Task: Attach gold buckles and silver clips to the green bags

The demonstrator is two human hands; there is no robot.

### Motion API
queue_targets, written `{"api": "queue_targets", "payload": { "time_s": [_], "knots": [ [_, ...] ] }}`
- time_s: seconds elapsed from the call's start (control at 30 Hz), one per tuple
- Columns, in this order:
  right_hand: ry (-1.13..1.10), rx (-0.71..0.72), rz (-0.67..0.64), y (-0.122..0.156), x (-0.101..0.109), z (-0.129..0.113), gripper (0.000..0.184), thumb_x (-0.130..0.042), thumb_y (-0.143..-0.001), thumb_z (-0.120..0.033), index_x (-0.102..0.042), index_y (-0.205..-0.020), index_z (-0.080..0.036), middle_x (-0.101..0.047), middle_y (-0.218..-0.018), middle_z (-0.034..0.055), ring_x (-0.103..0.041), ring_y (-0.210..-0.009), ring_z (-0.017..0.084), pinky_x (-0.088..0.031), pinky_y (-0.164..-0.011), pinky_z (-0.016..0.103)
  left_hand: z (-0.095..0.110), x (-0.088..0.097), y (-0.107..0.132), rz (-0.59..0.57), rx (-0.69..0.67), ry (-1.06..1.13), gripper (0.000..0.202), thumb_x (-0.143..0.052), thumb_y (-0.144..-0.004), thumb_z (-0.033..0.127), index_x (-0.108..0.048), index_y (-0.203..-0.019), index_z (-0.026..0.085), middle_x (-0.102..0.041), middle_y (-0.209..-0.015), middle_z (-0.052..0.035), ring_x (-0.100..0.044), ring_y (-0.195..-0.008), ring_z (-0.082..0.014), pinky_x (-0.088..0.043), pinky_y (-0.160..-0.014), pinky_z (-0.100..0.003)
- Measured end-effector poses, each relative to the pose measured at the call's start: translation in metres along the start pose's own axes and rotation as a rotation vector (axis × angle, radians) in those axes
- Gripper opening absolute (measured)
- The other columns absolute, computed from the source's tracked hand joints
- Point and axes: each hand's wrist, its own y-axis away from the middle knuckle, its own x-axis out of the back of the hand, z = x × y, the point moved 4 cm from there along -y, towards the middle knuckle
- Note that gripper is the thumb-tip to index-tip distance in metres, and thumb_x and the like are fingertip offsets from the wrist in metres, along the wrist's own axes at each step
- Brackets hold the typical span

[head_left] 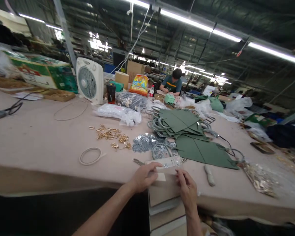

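My left hand (144, 177) and my right hand (186, 188) meet at the table's near edge over a flat tan board (163, 193). Left fingers pinch a small pale strip (161, 176) lying on the board. Right fingers are curled next to it, pinching something too small to name. Just beyond lies a clear packet of small metal parts (170, 162). Green fabric pieces (203, 150) lie spread to the right, with grey cord loops (159, 126) around them.
Brass fittings (111, 135) and silver parts (144, 142) lie scattered mid-table. A white ring (90, 156), a white fan (90, 80), plastic bags (119, 113) and boxes stand further back. Another person (173, 83) works at the far end. A grey tool (209, 175) lies at right.
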Motion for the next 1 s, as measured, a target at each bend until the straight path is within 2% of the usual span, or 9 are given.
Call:
{"api": "queue_targets", "payload": {
  "time_s": [0.1,0.2,0.33,0.5,0.6,0.67,0.73,0.83,1.0],
  "knots": [
    [-0.135,0.019,-0.162,0.002,-0.006,-0.010,0.042,-0.058,-0.097,-0.055,-0.073,-0.109,-0.018,-0.074,-0.088,0.0075,-0.070,-0.081,0.023,-0.057,-0.072,0.030,-0.004,-0.003,0.003,-0.013,-0.002,-0.039,0.045,-0.057,-0.087,0.024,-0.068,-0.130,0.021,-0.072,-0.093,-0.0017,-0.065,-0.082,-0.0168,-0.050,-0.080,-0.026],
    [-0.178,0.090,-0.362,0.004,-0.023,-0.029,0.038,-0.066,-0.094,-0.050,-0.072,-0.117,-0.021,-0.075,-0.107,0.0101,-0.071,-0.091,0.024,-0.059,-0.081,0.033,-0.003,-0.004,0.008,-0.041,-0.026,-0.065,0.049,-0.056,-0.086,0.021,-0.066,-0.134,0.023,-0.074,-0.101,-0.0021,-0.067,-0.085,-0.0165,-0.051,-0.083,-0.025],
    [-0.111,0.187,-0.496,0.005,-0.039,-0.047,0.029,-0.071,-0.092,-0.042,-0.075,-0.112,-0.022,-0.076,-0.106,0.0088,-0.070,-0.090,0.023,-0.058,-0.081,0.031,0.002,-0.005,0.010,-0.060,-0.046,-0.057,0.048,-0.057,-0.086,0.018,-0.067,-0.132,0.024,-0.075,-0.104,-0.0020,-0.068,-0.089,-0.0170,-0.052,-0.088,-0.027],
    [-0.096,0.235,-0.526,0.004,-0.040,-0.049,0.017,-0.067,-0.096,-0.036,-0.076,-0.091,-0.021,-0.075,-0.091,0.0062,-0.070,-0.087,0.022,-0.055,-0.083,0.032,-0.003,-0.008,0.008,-0.032,-0.024,-0.103,0.044,-0.060,-0.086,0.020,-0.068,-0.129,0.021,-0.076,-0.096,-0.0027,-0.070,-0.087,-0.0179,-0.053,-0.087,-0.027],
    [-0.099,0.235,-0.505,0.003,-0.038,-0.048,0.018,-0.067,-0.096,-0.036,-0.075,-0.091,-0.021,-0.075,-0.089,0.0059,-0.070,-0.086,0.022,-0.055,-0.081,0.032,-0.006,-0.009,0.005,0.001,-0.018,-0.149,0.041,-0.062,-0.086,0.021,-0.069,-0.126,0.021,-0.077,-0.107,-0.0048,-0.072,-0.093,-0.0192,-0.052,-0.092,-0.029],
    [-0.092,0.237,-0.489,0.002,-0.039,-0.046,0.017,-0.066,-0.097,-0.035,-0.075,-0.092,-0.021,-0.075,-0.090,0.0060,-0.070,-0.086,0.022,-0.055,-0.081,0.032,-0.005,-0.010,0.003,-0.016,-0.031,-0.188,0.031,-0.061,-0.089,0.023,-0.073,-0.118,0.022,-0.078,-0.109,-0.0053,-0.071,-0.096,-0.0200,-0.052,-0.093,-0.029],
    [-0.082,0.247,-0.477,0.002,-0.040,-0.044,0.017,-0.065,-0.097,-0.034,-0.075,-0.093,-0.021,-0.075,-0.092,0.0062,-0.069,-0.087,0.021,-0.054,-0.081,0.031,-0.004,-0.010,0.001,-0.068,-0.058,-0.237,0.022,-0.058,-0.094,0.026,-0.076,-0.106,0.022,-0.078,-0.103,-0.0050,-0.071,-0.095,-0.0203,-0.051,-0.090,-0.029],
    [-0.051,0.273,-0.478,0.004,-0.041,-0.042,0.015,-0.065,-0.097,-0.032,-0.074,-0.093,-0.021,-0.073,-0.089,0.0050,-0.068,-0.082,0.020,-0.053,-0.077,0.030,-0.002,-0.009,0.000,-0.134,-0.090,-0.296,0.023,-0.054,-0.098,0.027,-0.076,-0.099,0.022,-0.076,-0.094,-0.0046,-0.068,-0.089,-0.0196,-0.049,-0.083,-0.028],
    [-0.010,0.313,-0.495,0.006,-0.044,-0.043,0.012,-0.064,-0.099,-0.030,-0.073,-0.094,-0.023,-0.072,-0.089,0.0038,-0.067,-0.083,0.020,-0.051,-0.077,0.029,-0.007,-0.008,-0.001,-0.151,-0.057,-0.272,0.022,-0.054,-0.096,0.027,-0.074,-0.090,0.020,-0.072,-0.087,-0.0033,-0.064,-0.084,-0.0180,-0.045,-0.078,-0.026]
  ]
}}
